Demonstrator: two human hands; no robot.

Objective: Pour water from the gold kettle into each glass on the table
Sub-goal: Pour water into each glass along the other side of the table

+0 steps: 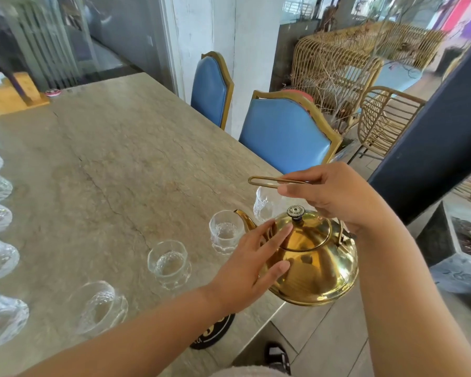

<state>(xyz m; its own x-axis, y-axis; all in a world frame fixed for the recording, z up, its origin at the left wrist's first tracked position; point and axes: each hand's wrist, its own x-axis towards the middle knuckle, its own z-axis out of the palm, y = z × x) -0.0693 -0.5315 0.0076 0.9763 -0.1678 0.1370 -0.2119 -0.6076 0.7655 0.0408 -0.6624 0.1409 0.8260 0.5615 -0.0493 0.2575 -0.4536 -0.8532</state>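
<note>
Gold kettle (318, 270) at lower right of centre, spout toward a row of 4 glasses (169, 263).
Right hand (340, 194) grips the wire handle (283, 179); left hand (249, 263), fingers straight, touches the kettle's side at the table (120, 148) edge.

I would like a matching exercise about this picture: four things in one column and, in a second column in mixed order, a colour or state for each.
Column one:
1 kettle
2 chairs
3 left hand
4 right hand

Column two:
a blue backs
b grips the wire handle
c gold, with a spout
d fingers straight, touching the kettle

Pairs: 1-c, 2-a, 3-d, 4-b.
</note>
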